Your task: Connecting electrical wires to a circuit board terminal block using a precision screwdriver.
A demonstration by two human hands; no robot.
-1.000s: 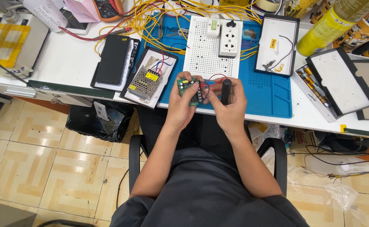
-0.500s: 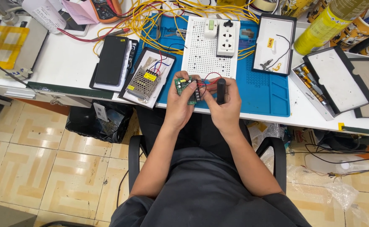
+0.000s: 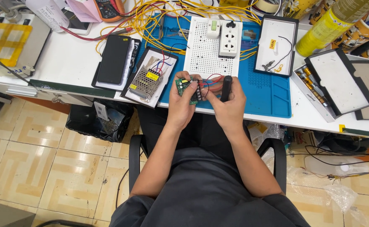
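Between both hands sat a small green circuit board (image 3: 187, 89): light, stiff, fragile. Left hand (image 3: 182, 103) clamped its edges; right hand (image 3: 230, 102) gripped a black screwdriver (image 3: 225, 88).

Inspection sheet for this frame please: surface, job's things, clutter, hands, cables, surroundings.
Surface: white bench with a blue mat.
Job's things: green circuit board with red and black leads; black tool.
Clutter: perforated board with socket strip, power supply, phone, trays, yellow can.
Hands: left hand holds the circuit board; right hand holds the tool.
Cables: yellow wires tangled at the bench's back.
Surroundings: tiled floor, chair, black bag.
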